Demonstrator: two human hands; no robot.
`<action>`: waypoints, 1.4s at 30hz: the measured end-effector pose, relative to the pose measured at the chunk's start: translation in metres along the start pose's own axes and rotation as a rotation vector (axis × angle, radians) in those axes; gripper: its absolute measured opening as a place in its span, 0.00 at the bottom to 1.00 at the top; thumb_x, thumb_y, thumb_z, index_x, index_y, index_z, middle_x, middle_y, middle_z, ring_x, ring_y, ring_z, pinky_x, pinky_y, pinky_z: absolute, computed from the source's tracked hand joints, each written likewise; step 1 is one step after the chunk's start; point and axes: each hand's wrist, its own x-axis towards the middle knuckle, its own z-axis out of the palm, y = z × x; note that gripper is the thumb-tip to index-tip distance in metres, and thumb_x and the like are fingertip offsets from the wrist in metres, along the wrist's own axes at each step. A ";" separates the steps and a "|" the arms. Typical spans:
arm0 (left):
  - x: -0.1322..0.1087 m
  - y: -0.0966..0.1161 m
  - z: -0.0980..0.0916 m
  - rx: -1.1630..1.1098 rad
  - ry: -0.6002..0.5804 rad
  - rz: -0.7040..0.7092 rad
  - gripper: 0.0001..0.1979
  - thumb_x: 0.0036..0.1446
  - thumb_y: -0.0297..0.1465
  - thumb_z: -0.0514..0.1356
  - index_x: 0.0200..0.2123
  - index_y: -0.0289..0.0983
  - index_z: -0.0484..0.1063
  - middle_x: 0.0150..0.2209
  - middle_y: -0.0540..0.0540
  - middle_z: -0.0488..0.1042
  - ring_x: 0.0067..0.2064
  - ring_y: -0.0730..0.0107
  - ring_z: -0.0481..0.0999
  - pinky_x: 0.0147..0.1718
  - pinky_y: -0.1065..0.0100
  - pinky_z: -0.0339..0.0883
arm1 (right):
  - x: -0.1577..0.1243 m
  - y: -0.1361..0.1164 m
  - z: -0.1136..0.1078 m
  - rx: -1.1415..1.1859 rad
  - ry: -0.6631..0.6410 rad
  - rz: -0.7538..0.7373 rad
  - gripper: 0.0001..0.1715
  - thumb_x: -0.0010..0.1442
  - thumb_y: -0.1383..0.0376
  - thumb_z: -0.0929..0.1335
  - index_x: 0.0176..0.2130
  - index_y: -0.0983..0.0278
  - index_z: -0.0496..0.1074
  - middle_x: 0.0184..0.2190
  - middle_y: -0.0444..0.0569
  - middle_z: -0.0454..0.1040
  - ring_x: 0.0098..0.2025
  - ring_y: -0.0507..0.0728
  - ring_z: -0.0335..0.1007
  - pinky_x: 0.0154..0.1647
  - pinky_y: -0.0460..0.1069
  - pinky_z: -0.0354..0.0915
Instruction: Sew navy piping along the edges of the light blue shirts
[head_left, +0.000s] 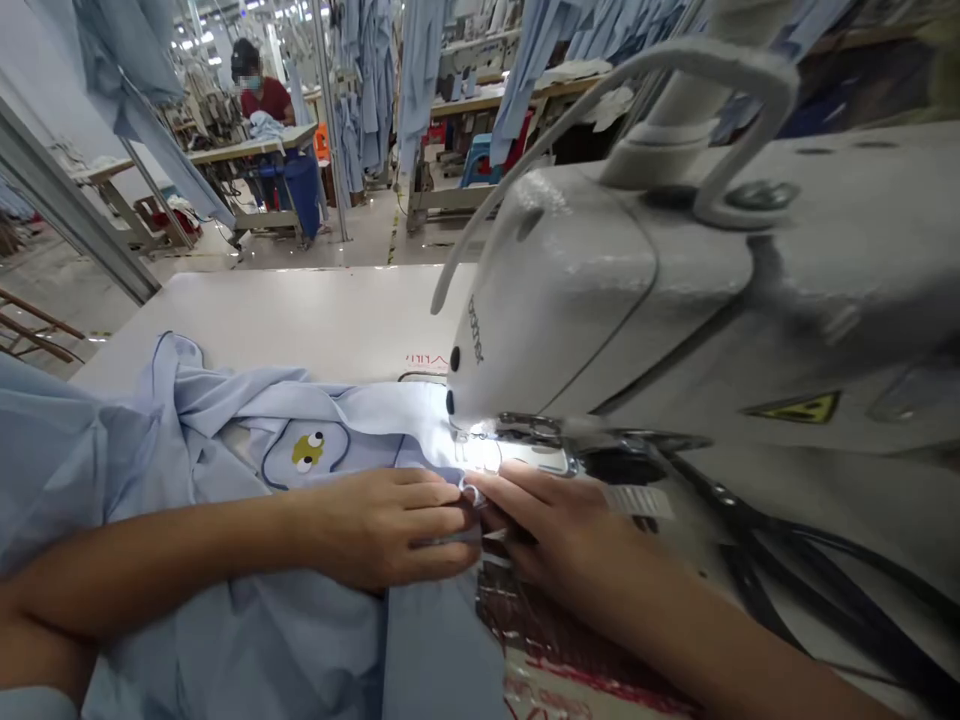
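As the head-worn camera looks down on the action, a white industrial sewing machine dominates the right of the frame, and at lower centre the left hand is curled closed, its fingers pinching a fold of a pale blue garment, while the right hand grips the same cloth from the other side, fingertips meeting it just in front of the presser foot. That garment lies bunched on a white tabletop, a cartoon-eyed appliqué showing just above the left hand. A white tag sits beside the right hand, black cords run across the lower right, and at upper left a co-worker in a red top bends over another table.
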 end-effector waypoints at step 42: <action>-0.001 0.004 0.009 -0.149 0.070 -0.230 0.13 0.60 0.26 0.48 0.44 0.25 0.66 0.46 0.34 0.71 0.53 0.59 0.65 0.55 0.60 0.62 | 0.003 -0.012 -0.020 -0.070 -0.087 -0.052 0.29 0.50 0.73 0.57 0.51 0.67 0.67 0.30 0.46 0.77 0.21 0.54 0.70 0.16 0.49 0.57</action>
